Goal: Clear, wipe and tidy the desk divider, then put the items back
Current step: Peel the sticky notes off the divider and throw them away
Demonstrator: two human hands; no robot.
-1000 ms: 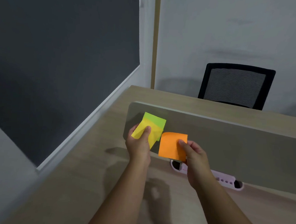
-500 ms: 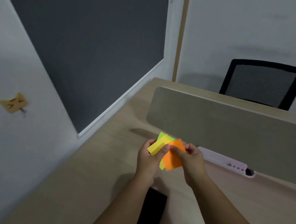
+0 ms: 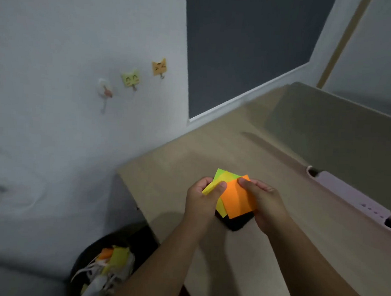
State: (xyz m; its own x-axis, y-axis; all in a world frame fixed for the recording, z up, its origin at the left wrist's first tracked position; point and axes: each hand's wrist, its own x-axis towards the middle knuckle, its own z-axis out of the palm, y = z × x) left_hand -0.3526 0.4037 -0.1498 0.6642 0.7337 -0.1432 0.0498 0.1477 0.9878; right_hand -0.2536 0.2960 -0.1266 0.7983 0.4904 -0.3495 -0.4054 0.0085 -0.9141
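An orange sticky note (image 3: 237, 199) lies on top of yellow and green sticky notes (image 3: 220, 178), all stacked between my hands above the wooden desk (image 3: 189, 161). My left hand (image 3: 204, 200) pinches the yellow and green notes with its thumb on top. My right hand (image 3: 265, 203) grips the orange note from the right. The grey desk divider (image 3: 341, 138) stands bare at the upper right, apart from my hands. A black object (image 3: 238, 221) on the desk lies partly hidden under the notes.
A pale lilac cable tray (image 3: 351, 196) runs along the divider's base. A bin (image 3: 104, 272) with crumpled paper and coloured notes stands on the floor left of the desk. Cat-shaped hooks (image 3: 158, 67) hang on the white wall. A dark panel (image 3: 242, 47) lies beyond.
My hands came away from the divider toward me and brought the orange note onto the yellow and green ones. My view swung left and down, so the bin and wall hooks appeared.
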